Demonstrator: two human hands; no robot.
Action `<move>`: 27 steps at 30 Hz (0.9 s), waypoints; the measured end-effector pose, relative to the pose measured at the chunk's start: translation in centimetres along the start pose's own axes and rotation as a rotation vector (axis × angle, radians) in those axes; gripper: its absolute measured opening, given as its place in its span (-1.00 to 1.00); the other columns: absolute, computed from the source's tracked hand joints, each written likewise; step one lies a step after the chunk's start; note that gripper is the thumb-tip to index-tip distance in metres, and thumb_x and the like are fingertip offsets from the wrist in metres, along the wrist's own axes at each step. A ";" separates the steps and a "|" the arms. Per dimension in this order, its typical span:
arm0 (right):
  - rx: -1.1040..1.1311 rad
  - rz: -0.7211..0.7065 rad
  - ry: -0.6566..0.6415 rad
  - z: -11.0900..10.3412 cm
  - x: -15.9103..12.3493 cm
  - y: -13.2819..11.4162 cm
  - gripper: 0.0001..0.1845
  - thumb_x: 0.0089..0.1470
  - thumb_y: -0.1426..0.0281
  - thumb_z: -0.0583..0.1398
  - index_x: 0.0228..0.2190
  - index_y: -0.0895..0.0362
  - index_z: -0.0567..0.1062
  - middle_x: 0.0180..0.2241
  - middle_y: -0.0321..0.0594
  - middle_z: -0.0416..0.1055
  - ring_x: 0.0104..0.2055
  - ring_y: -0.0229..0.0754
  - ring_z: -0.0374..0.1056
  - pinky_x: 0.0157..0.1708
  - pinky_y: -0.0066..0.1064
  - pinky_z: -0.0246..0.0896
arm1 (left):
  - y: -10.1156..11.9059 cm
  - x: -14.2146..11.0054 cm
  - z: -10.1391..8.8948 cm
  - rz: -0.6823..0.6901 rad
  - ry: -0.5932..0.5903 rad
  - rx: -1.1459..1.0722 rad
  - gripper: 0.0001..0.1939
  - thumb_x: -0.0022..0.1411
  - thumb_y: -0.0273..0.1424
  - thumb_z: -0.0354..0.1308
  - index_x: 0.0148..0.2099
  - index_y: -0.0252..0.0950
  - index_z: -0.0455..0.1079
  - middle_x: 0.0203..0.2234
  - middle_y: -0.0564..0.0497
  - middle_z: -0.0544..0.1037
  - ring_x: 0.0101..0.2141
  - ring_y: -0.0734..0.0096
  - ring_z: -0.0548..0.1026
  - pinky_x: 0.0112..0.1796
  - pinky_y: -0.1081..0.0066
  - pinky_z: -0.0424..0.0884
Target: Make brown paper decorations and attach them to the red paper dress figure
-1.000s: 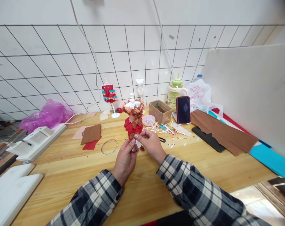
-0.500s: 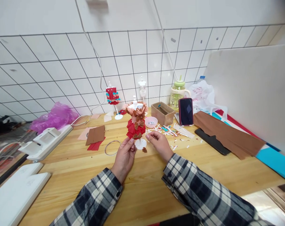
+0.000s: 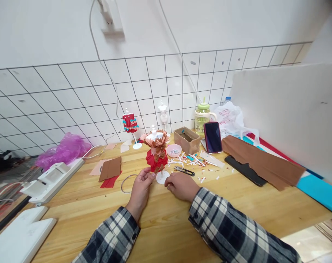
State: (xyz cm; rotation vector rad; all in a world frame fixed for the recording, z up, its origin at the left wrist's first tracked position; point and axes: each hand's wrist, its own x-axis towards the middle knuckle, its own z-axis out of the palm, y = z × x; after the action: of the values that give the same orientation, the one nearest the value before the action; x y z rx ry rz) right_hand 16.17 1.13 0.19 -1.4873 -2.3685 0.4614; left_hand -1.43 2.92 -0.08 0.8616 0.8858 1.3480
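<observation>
A small white mannequin stand [image 3: 162, 178] wears a red crepe-paper dress [image 3: 156, 160] with a ruffled pink and brown top and brown bows down the front. My left hand [image 3: 142, 184] is closed at the dress's lower left hem, with thumb and fingertips pinching its edge by the lowest brown bow [image 3: 158, 169]. Low on the table, just right of the round base, my right hand [image 3: 183, 186] has its fingers curled together and pointing down. Whatever lies under those fingertips is hidden. Black thread snips [image 3: 184, 170] rest just behind the right hand.
Behind stand another dressed mannequin [image 3: 130, 123] and a bare white one [image 3: 163, 114]. A pink dish [image 3: 174, 150], paper scraps, a cardboard box [image 3: 187, 140] and a phone [image 3: 212, 137] are right of centre. Brown paper [image 3: 110, 169] and a metal ring [image 3: 122, 185] lie left.
My right hand has come down to the table beside the base, where a small brown paper piece lay and is now out of sight. The snips have become visible. The view has tilted up.
</observation>
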 end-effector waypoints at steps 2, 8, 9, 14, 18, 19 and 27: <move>-0.040 0.065 0.011 -0.4 0.0 0.6 -0.77 0.09 0.36 0.11 -0.28 0.04 0.56 -0.26 -0.20 0.50 -0.19 -0.16 0.38 -0.26 -0.40 0.12 | 0.0 0.2 -0.4 0.039 0.010 0.033 -0.62 -0.13 -0.43 0.39 -0.22 -0.27 0.38 -0.56 0.17 0.43 -0.53 0.58 0.35 -0.44 0.57 0.24; -0.138 0.383 0.094 -1.3 0.2 2.3 -0.71 0.09 0.48 0.04 -0.24 0.07 0.52 -0.23 -0.11 0.49 -0.18 -0.08 0.40 -0.32 -0.36 0.12 | -0.3 1.4 -0.4 0.224 0.116 0.665 -0.60 -0.29 -0.47 0.41 -0.29 -0.27 0.48 -0.48 0.06 0.51 -0.45 0.39 0.40 -0.40 0.48 0.24; -0.137 0.396 0.098 -1.3 0.2 2.4 -0.71 0.09 0.50 0.04 -0.23 0.08 0.51 -0.22 -0.10 0.49 -0.19 -0.08 0.40 -0.32 -0.36 0.12 | -0.5 1.7 -0.2 0.230 0.107 0.736 -0.59 -0.29 -0.43 0.42 -0.27 -0.26 0.49 -0.42 0.02 0.55 -0.40 0.32 0.43 -0.36 0.44 0.26; -0.112 0.372 0.129 -1.1 0.3 2.2 -0.74 0.15 0.42 0.02 -0.22 0.09 0.49 -0.21 -0.11 0.48 -0.17 -0.10 0.39 -0.28 -0.36 0.12 | -1.1 3.0 0.6 0.136 0.051 0.979 -0.71 -0.08 -0.20 0.33 -0.31 -0.25 0.56 -0.43 -0.09 0.62 -0.37 0.12 0.51 -0.35 0.36 0.28; -0.058 0.314 0.192 -1.2 0.3 2.1 -0.77 0.15 0.39 0.03 -0.24 0.06 0.47 -0.20 -0.18 0.48 -0.16 -0.14 0.38 -0.27 -0.38 0.11 | -1.1 2.6 0.5 0.140 0.016 0.978 -0.68 0.03 -0.13 0.23 -0.27 -0.25 0.59 -0.43 -0.08 0.63 -0.41 0.16 0.51 -0.41 0.39 0.28; -0.049 0.300 0.206 -1.3 0.3 2.1 -0.77 0.15 0.39 0.03 -0.25 0.06 0.47 -0.20 -0.20 0.48 -0.16 -0.15 0.37 -0.27 -0.38 0.11 | -1.0 2.3 0.4 0.149 0.016 0.946 -0.67 0.03 -0.13 0.23 -0.25 -0.24 0.59 -0.41 -0.07 0.64 -0.40 0.18 0.51 -0.41 0.40 0.29; -0.012 0.247 0.190 -0.8 0.3 1.8 -0.76 0.13 0.40 0.05 -0.26 0.06 0.51 -0.22 -0.21 0.48 -0.16 -0.16 0.36 -0.25 -0.39 0.10 | -0.4 0.9 0.4 0.135 0.041 0.868 -0.64 0.02 -0.12 0.23 -0.28 -0.31 0.59 -0.57 0.02 0.56 -0.56 0.38 0.38 -0.50 0.46 0.24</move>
State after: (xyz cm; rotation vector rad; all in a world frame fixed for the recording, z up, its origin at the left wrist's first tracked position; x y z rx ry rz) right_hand 17.85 2.22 0.14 -1.7555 -2.0571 0.3451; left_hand -0.90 3.79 -0.35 1.5739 1.5038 1.0734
